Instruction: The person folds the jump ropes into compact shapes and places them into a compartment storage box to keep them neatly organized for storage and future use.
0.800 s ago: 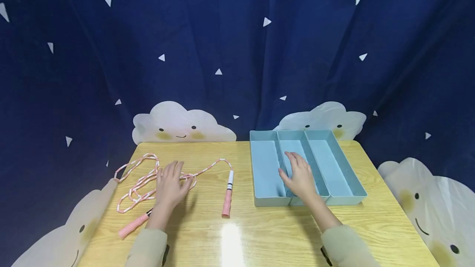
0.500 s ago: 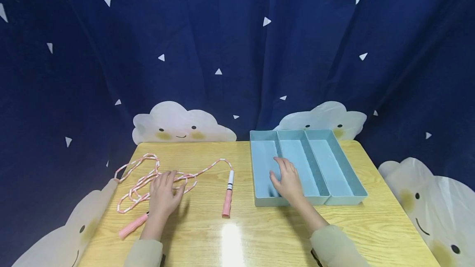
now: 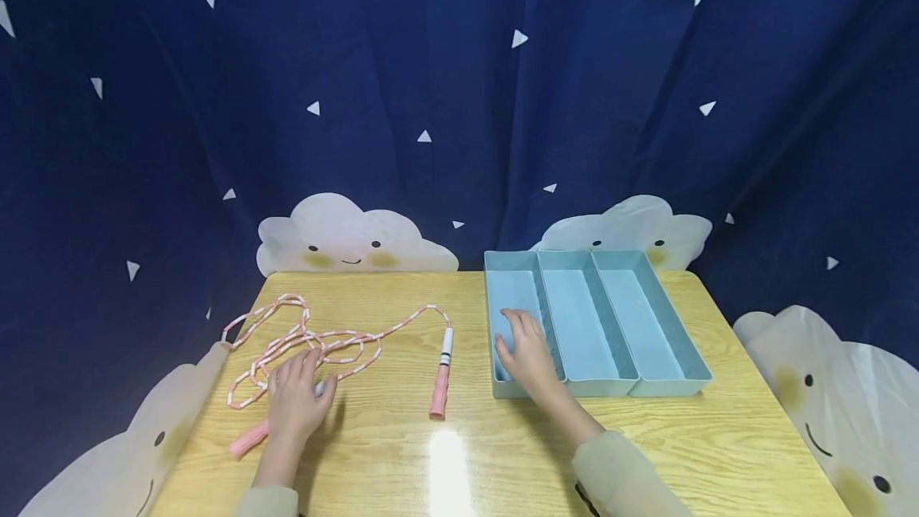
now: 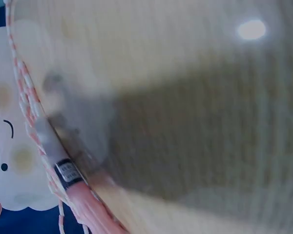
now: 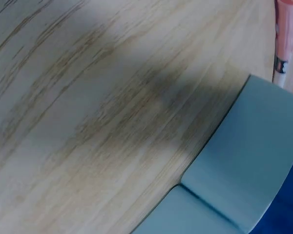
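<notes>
Left hand [image 3: 296, 399] and right hand [image 3: 530, 359] have been shifted leftward. Nothing seems lifted yet: the looped pink-and-white jump rope [image 3: 307, 335] is spread just beyond the left fingers, one handle [image 3: 249, 439] beneath them; whether gripped cannot be told. Right fingers, loosely parted, are held over the leftmost blue tray [image 3: 511, 286].

Observing 1 wood-grain table [image 3: 388, 429]. Noting 3 blue trays [image 3: 581, 325] standing side by side on its right part. Recording 1 pink-and-white jump rope [image 3: 305, 336] lying in loose loops toward the left, with 2 handles [image 3: 440, 387] well apart.
</notes>
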`<action>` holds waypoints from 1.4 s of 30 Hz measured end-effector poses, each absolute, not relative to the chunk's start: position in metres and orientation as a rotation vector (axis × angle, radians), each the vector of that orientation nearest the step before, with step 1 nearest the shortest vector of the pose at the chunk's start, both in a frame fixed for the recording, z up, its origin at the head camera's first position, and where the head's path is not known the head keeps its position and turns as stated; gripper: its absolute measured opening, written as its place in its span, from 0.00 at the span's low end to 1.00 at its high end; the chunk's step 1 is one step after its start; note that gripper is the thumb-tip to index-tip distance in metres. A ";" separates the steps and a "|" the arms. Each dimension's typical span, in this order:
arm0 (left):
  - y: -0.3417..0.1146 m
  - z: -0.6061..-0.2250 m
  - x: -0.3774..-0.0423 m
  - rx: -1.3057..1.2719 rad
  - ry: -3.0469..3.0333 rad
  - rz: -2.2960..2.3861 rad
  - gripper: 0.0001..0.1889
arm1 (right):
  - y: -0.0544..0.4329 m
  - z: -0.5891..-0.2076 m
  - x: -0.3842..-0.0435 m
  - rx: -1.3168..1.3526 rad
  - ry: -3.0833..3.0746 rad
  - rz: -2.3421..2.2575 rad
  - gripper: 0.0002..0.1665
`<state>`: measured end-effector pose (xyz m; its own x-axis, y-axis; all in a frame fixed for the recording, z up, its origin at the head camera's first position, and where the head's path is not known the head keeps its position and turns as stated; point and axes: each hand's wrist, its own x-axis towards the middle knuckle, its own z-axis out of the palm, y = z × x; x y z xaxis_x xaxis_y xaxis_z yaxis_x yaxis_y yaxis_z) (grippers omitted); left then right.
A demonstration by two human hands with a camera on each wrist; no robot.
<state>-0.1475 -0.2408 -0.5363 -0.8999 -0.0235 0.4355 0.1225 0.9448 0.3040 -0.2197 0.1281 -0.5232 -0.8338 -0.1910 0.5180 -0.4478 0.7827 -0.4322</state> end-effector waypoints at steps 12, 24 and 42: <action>-0.260 -0.547 -0.130 -0.011 -2.644 -0.483 0.27 | 0.095 -0.521 -0.220 0.553 -2.580 0.733 0.25; -0.276 -0.556 -0.113 0.033 -2.646 -0.446 0.28 | 0.064 -0.523 -0.221 0.567 -2.656 0.800 0.25; -0.288 -0.565 -0.109 0.008 -2.690 -0.441 0.25 | 0.026 -0.536 -0.220 0.492 -2.799 0.813 0.26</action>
<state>-0.1094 -0.2878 -0.5651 -0.9148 -0.0707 0.3977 0.0600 0.9498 0.3070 -0.2200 0.0265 -0.5361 -0.9279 -0.2615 0.2656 -0.3631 0.7950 -0.4860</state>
